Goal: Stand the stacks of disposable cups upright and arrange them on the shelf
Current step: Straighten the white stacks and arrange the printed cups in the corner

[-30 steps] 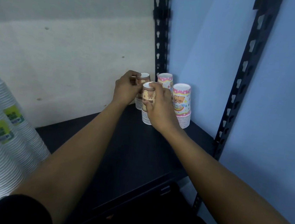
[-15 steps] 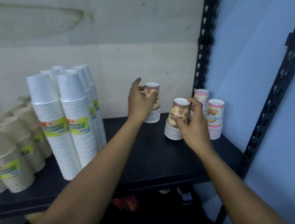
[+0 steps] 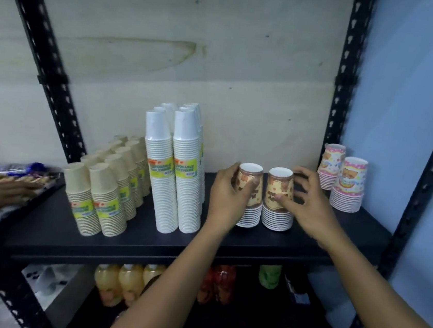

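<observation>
Two short stacks of brown printed cups stand upside down, side by side, on the black shelf (image 3: pixel 131 237). My left hand (image 3: pixel 227 192) grips the left brown stack (image 3: pixel 250 211); my right hand (image 3: pixel 306 203) grips the right brown stack (image 3: pixel 277 216). Two pink printed stacks (image 3: pixel 347 189) stand at the shelf's far right. Tall white stacks (image 3: pixel 179 175) with yellow-green labels rise left of my hands, and shorter beige stacks (image 3: pixel 103 199) stand further left. All stacks are upright.
Black perforated posts (image 3: pixel 342 78) frame the shelf against a pale wall. Wrapped packets (image 3: pixel 8 178) lie at the far left. Below the shelf stand juice bottles (image 3: pixel 126 280) and other dark items. A blue wall is on the right.
Both hands slid the two brown stacks leftward and forward, away from the pink stacks, until they stand side by side. The view panned left, showing the white and beige stacks.
</observation>
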The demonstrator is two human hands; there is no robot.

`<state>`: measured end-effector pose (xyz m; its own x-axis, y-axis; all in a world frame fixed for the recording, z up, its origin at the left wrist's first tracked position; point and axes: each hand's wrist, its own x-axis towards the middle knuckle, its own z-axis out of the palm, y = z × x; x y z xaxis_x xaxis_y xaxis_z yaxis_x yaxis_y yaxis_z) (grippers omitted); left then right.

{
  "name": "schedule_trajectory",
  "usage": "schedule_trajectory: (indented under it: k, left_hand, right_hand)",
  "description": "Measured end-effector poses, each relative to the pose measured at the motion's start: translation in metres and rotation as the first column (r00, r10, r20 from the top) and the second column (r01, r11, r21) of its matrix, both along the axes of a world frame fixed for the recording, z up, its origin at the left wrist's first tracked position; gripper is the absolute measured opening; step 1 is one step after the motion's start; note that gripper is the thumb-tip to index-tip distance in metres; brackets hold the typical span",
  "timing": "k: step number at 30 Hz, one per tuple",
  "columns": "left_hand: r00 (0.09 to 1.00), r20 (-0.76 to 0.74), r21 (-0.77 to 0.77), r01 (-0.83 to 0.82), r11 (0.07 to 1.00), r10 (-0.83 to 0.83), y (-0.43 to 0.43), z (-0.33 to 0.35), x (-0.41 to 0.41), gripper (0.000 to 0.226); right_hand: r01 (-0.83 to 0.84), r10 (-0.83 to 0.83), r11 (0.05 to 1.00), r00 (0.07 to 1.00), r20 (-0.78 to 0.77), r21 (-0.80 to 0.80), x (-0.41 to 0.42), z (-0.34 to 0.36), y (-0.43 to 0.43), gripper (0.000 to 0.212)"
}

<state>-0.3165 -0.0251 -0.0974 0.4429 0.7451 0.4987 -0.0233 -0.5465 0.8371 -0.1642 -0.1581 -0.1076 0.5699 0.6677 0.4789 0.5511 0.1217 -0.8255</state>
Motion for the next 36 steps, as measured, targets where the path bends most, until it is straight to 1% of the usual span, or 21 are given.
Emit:
schedule_trajectory:
  k: [5, 8, 10, 12, 14, 16, 18, 20, 25, 27, 29, 32, 33, 36]
  left_hand:
    - [0.999, 0.006, -0.026, 0.050, 0.998, -0.050, -0.001, -0.015, -0.018, 0.063]
    - [0.997, 0.024, -0.032, 0.076, 0.997, -0.075, -0.002, -0.018, -0.024, 0.065]
    - [0.992, -0.048, 0.008, 0.115, 0.993, -0.114, -0.001, -0.022, -0.028, 0.076]
    - [0.974, -0.167, 0.054, 0.166, 0.985, -0.155, 0.000, -0.028, -0.035, 0.088]
    - [0.948, -0.262, 0.064, 0.206, 0.977, -0.183, -0.001, -0.038, -0.043, 0.103]
    - [0.928, -0.330, 0.095, 0.216, 0.972, -0.174, 0.000, -0.047, -0.047, 0.110]
    - [0.922, -0.354, 0.119, 0.209, 0.971, -0.155, 0.002, -0.052, -0.048, 0.109]
    - [0.924, -0.356, 0.106, 0.190, 0.976, -0.141, 0.004, -0.053, -0.048, 0.109]
    - [0.924, -0.360, 0.092, 0.175, 0.980, -0.131, 0.009, -0.055, -0.045, 0.108]
    - [0.928, -0.353, 0.092, 0.163, 0.982, -0.121, 0.010, -0.056, -0.044, 0.104]
    - [0.936, -0.338, 0.108, 0.140, 0.984, -0.096, 0.009, -0.057, -0.044, 0.095]
    - [0.937, -0.342, 0.134, 0.125, 0.983, -0.072, 0.007, -0.057, -0.043, 0.088]
    - [0.936, -0.344, 0.139, 0.126, 0.982, -0.071, 0.007, -0.057, -0.044, 0.088]
    - [0.934, -0.350, 0.145, 0.129, 0.981, -0.071, 0.008, -0.058, -0.043, 0.088]
  right_hand:
    - [-0.050, 0.050, 0.999, 0.999, -0.017, -0.005, -0.003, -0.009, -0.002, 0.070]
    - [-0.075, 0.073, 0.997, 0.996, -0.051, -0.036, -0.002, -0.018, -0.003, 0.080]
    - [-0.077, 0.072, 0.994, 0.996, -0.061, -0.077, -0.001, -0.029, -0.004, 0.085]
    - [-0.050, 0.045, 0.991, 0.998, -0.044, -0.126, -0.001, -0.040, -0.005, 0.086]
    - [-0.017, 0.013, 0.987, 1.000, -0.028, -0.158, 0.001, -0.046, -0.005, 0.082]
    - [-0.011, 0.008, 0.982, 1.000, -0.017, -0.190, 0.005, -0.048, -0.004, 0.076]
    - [-0.030, 0.025, 0.977, 0.999, -0.028, -0.212, 0.009, -0.050, -0.004, 0.076]
    - [-0.044, 0.037, 0.974, 0.999, -0.037, -0.222, 0.012, -0.051, -0.004, 0.078]
    - [-0.039, 0.031, 0.976, 0.999, -0.041, -0.214, 0.012, -0.054, -0.006, 0.073]
    - [-0.040, 0.034, 0.975, 0.999, -0.031, -0.218, 0.012, -0.056, -0.006, 0.072]
    - [-0.052, 0.049, 0.972, 0.999, -0.022, -0.228, 0.011, -0.057, -0.007, 0.074]
    - [-0.063, 0.064, 0.965, 0.998, -0.005, -0.253, 0.010, -0.056, -0.008, 0.093]
    - [-0.061, 0.063, 0.964, 0.998, -0.001, -0.259, 0.010, -0.055, -0.008, 0.095]
    - [-0.046, 0.050, 0.960, 0.999, 0.008, -0.277, 0.008, -0.053, -0.008, 0.091]
